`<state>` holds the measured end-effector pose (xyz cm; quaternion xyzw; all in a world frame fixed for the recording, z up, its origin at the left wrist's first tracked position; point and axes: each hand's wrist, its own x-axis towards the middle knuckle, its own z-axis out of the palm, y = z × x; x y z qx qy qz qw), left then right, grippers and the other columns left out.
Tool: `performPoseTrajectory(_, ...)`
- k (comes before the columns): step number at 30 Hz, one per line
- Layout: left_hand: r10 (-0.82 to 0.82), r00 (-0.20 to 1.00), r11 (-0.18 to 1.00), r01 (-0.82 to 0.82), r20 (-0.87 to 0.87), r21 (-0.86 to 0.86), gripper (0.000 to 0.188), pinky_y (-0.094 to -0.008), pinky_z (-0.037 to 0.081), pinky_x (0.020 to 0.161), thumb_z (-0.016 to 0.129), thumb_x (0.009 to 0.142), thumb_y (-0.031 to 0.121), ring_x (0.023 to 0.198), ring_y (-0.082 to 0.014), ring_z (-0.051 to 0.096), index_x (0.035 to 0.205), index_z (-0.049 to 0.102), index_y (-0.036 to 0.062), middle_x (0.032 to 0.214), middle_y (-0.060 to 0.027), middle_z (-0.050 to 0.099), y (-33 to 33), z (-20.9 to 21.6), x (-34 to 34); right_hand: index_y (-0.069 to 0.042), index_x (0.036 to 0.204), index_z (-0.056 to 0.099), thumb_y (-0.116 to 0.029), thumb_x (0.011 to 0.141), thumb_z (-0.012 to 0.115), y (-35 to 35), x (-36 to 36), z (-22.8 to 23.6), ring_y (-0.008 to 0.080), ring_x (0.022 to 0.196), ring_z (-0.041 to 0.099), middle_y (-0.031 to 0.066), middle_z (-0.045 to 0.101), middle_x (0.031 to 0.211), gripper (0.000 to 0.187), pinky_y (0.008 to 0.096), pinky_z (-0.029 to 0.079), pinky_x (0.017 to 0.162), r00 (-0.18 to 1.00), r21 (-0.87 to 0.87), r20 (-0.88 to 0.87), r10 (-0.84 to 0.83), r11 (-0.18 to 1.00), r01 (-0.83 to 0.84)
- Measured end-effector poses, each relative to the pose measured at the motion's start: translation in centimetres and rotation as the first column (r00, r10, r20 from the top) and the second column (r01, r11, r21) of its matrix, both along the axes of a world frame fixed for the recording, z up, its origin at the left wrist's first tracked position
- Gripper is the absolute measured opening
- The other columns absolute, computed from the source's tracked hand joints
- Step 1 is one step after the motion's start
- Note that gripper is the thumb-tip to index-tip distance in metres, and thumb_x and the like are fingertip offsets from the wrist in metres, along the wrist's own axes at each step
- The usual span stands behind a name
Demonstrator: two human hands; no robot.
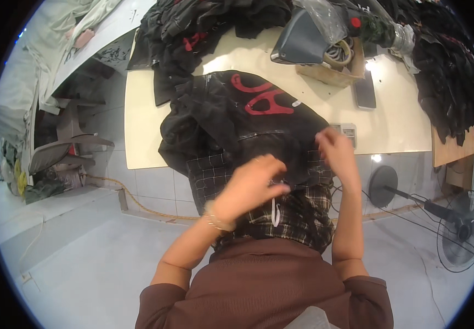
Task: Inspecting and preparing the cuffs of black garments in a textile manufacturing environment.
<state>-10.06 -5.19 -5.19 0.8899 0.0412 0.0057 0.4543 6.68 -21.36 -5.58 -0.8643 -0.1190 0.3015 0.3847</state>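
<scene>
A dark, flat phone (365,90) with a blank screen lies on the cream table (144,131), just beside an open cardboard box (333,74) holding coiled cable. A small white label (296,103) sits on the black garment (237,120) near its red lettering.

From my feed I see a cream table (390,123) with a heap of dark clothes (193,27) at its far left and another dark pile (451,82) along its right side. A grey steam iron (303,41) sits on a small cardboard box (333,74), a dark phone (365,89) just beside it. On the pale floor, a standing fan (462,230) lies right, and grey chairs (56,151) stand left.
</scene>
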Motion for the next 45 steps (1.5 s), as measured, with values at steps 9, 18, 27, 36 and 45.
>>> performPoseTrajectory(9, 0.037, 0.986, 0.976, -0.071, -0.163, -0.206, 0.021, -0.0308, 0.053, 0.067, 0.070, 0.080, 0.011, 0.072, -0.0200, 0.065, 0.098, 0.064, 0.0027, 0.084, -0.0075, 0.064, -1.5, -3.9, 2.9, 0.000, 0.107, 0.063, -0.003, 0.079, 0.060, -3.1, -3.3, -1.4, 0.0185, 0.081, 0.061, 0.0080, 0.062, 0.093, 0.028, 0.0293, 0.050, 0.073, 0.966, 0.382, -0.102, 0.236, 0.906, -0.181)
performPoseTrajectory(18, 0.120, 0.975, 0.955, -0.165, -0.188, -0.246, 0.028, -0.0289, 0.052, 0.065, 0.074, 0.082, 0.018, 0.071, -0.0145, 0.062, 0.097, 0.058, 0.0014, 0.083, -0.0067, 0.063, -0.5, -1.9, 3.8, 0.000, 0.099, 0.058, 0.004, 0.082, 0.053, 0.1, -1.3, -0.8, 0.0090, 0.079, 0.057, 0.0033, 0.061, 0.090, 0.018, 0.0231, 0.047, 0.068, 0.999, 0.359, -0.004, 0.046, 0.933, -0.042)
performPoseTrajectory(27, 0.278, 0.960, 0.947, -0.278, -0.020, -0.162, 0.016, -0.0294, 0.050, 0.063, 0.062, 0.080, 0.004, 0.068, -0.0202, 0.066, 0.096, 0.065, 0.0019, 0.079, -0.0100, 0.066, -2.8, -5.0, 5.0, 0.003, 0.093, 0.061, -0.008, 0.086, 0.059, -2.9, -1.8, -1.0, 0.0119, 0.068, 0.054, 0.0066, 0.061, 0.075, 0.013, 0.0272, 0.045, 0.064, 0.999, 0.202, -0.022, -0.024, 0.979, 0.028)
performPoseTrajectory(36, 0.286, 0.886, 0.215, -0.430, -0.365, -0.877, 0.003, -0.0246, 0.050, 0.074, 0.057, 0.091, 0.004, 0.087, -0.0091, 0.061, 0.093, 0.057, 0.0063, 0.095, -0.0008, 0.063, 0.6, 1.4, 5.2, 0.003, 0.104, 0.062, -0.011, 0.084, 0.070, 3.0, -4.5, 2.4, 0.0108, 0.080, 0.062, 0.0081, 0.067, 0.089, 0.026, 0.0266, 0.049, 0.072, 0.983, 0.457, 0.174, -0.054, 0.889, -0.032)
performPoseTrajectory(45, 0.388, 0.877, 0.189, -0.376, -0.283, -0.907, 0.006, -0.0217, 0.044, 0.074, 0.052, 0.091, 0.007, 0.080, -0.0055, 0.055, 0.090, 0.057, 0.0082, 0.089, 0.0035, 0.059, 4.9, 2.9, 4.8, 0.002, 0.107, 0.064, -0.006, 0.090, 0.058, 4.5, -1.5, 2.7, 0.0066, 0.081, 0.058, -0.0013, 0.064, 0.090, 0.019, 0.0207, 0.045, 0.077, 0.853, 0.680, -0.505, 0.127, 0.667, 0.303)
